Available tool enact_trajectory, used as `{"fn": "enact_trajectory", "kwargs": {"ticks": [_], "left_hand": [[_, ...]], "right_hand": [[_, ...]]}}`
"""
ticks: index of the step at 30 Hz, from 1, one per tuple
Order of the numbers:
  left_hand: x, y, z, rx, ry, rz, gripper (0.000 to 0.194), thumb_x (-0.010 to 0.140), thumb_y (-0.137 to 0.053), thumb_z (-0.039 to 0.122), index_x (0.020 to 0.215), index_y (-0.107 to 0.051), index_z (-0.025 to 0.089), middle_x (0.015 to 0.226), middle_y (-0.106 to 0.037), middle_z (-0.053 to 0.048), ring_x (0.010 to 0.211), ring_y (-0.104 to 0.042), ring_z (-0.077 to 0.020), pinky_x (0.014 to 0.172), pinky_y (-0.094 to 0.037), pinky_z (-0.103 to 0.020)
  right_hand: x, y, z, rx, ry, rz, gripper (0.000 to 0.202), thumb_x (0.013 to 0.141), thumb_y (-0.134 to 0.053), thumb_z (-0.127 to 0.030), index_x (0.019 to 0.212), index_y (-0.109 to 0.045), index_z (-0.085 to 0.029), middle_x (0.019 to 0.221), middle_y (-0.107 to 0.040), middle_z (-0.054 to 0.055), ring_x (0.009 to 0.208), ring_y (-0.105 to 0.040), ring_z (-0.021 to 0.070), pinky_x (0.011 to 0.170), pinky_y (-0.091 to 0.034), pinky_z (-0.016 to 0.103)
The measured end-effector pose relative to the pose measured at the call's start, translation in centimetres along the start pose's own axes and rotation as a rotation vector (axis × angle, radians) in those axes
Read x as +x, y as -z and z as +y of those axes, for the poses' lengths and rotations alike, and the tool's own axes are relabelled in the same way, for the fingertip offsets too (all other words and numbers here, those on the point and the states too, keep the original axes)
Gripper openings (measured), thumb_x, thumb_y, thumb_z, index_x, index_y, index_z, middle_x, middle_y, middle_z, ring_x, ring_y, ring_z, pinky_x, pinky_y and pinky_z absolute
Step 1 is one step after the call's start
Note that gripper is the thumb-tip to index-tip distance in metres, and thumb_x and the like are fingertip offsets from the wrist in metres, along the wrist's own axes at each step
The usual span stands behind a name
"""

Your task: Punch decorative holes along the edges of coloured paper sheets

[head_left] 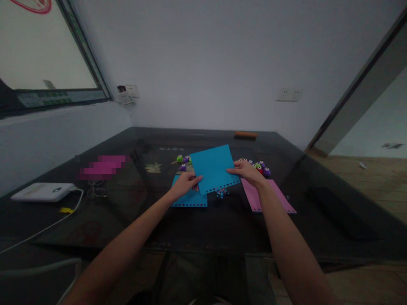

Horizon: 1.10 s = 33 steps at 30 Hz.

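Between my two hands a blue sheet of paper (214, 167) is held up, tilted, with a row of small heart-shaped holes along its lower edge. My left hand (186, 185) pinches its lower left side, and my right hand (246, 170) grips the right side. Beneath the left hand lies another blue punched sheet (187, 200) on the table. Under my right forearm is a pink sheet (267, 195) with holes along its near edge. Small paper bits (221, 193) are scattered between the two lying sheets.
Colourful round pieces with eyes (259, 166) sit behind the sheets, with more (181, 160) at the left. On the dark table (143, 228) are a white device (43, 192) with a cable, a pink pixelated patch (104, 165) and a brown bar (245, 135).
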<state>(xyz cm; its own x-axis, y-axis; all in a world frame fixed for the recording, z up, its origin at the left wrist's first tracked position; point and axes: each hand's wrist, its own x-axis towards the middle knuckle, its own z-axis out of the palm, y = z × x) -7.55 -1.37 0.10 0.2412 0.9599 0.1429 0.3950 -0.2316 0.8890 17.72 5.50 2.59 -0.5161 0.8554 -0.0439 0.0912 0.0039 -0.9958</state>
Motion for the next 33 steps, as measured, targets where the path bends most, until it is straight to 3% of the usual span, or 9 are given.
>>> {"fn": "enact_trajectory", "kwargs": {"ticks": [11, 19, 22, 27, 30, 33], "left_hand": [[-0.1, -0.4, 0.0, -0.13, 0.1, -0.065, 0.034, 0.074, -0.058, 0.045, 0.062, -0.057, 0.013, 0.052, -0.061, -0.003, 0.05, -0.057, -0.0131, 0.053, -0.044, -0.026], [-0.3, -0.3, -0.2, -0.091, 0.103, -0.08, 0.035, 0.074, -0.058, 0.045, 0.059, -0.06, 0.013, 0.055, -0.064, -0.006, 0.053, -0.059, -0.014, 0.056, -0.046, -0.026], [-0.2, -0.1, -0.2, -0.092, 0.096, -0.074, 0.035, 0.074, -0.058, 0.044, 0.057, -0.059, 0.013, 0.053, -0.063, -0.006, 0.051, -0.058, -0.0139, 0.055, -0.046, -0.026], [0.0, 0.4, -0.1, -0.043, 0.031, -0.044, 0.037, 0.074, -0.056, 0.045, 0.054, -0.06, 0.014, 0.052, -0.063, -0.006, 0.05, -0.057, -0.0142, 0.054, -0.045, -0.025], [-0.1, 0.7, 0.2, 0.001, -0.01, -0.022, 0.04, 0.076, -0.054, 0.046, 0.053, -0.06, 0.015, 0.053, -0.064, -0.006, 0.052, -0.058, -0.0147, 0.056, -0.045, -0.025], [-0.3, 1.1, 0.4, 0.009, -0.036, 0.013, 0.04, 0.077, -0.053, 0.046, 0.052, -0.06, 0.015, 0.054, -0.064, -0.005, 0.052, -0.058, -0.0146, 0.057, -0.045, -0.026]], "right_hand": [[0.0, 0.7, 0.3, 0.019, -0.021, -0.06, 0.031, 0.062, -0.073, -0.03, 0.089, -0.067, -0.015, 0.086, -0.069, 0.008, 0.071, -0.064, 0.0161, 0.073, -0.052, 0.034], [-0.3, -0.1, -0.3, 0.054, 0.01, -0.015, 0.036, 0.059, -0.074, -0.032, 0.089, -0.065, -0.014, 0.081, -0.068, 0.007, 0.062, -0.06, 0.0131, 0.063, -0.049, 0.028], [-0.2, -0.4, -0.3, 0.066, 0.041, 0.043, 0.033, 0.063, -0.07, -0.042, 0.079, -0.064, -0.014, 0.072, -0.066, 0.004, 0.057, -0.056, 0.0113, 0.056, -0.046, 0.024], [0.5, -0.5, 0.3, 0.121, 0.092, 0.161, 0.045, 0.07, -0.053, -0.061, 0.072, -0.058, -0.017, 0.065, -0.061, 0.002, 0.057, -0.054, 0.0118, 0.053, -0.042, 0.023], [1.6, -0.9, 1.3, 0.057, 0.077, 0.194, 0.046, 0.075, -0.047, -0.06, 0.075, -0.058, -0.016, 0.066, -0.062, 0.002, 0.059, -0.055, 0.013, 0.056, -0.043, 0.024], [3.0, -2.2, 2.2, -0.088, 0.072, 0.26, 0.036, 0.083, -0.046, -0.047, 0.08, -0.059, -0.015, 0.074, -0.063, 0.003, 0.067, -0.057, 0.0151, 0.063, -0.046, 0.027]]}}
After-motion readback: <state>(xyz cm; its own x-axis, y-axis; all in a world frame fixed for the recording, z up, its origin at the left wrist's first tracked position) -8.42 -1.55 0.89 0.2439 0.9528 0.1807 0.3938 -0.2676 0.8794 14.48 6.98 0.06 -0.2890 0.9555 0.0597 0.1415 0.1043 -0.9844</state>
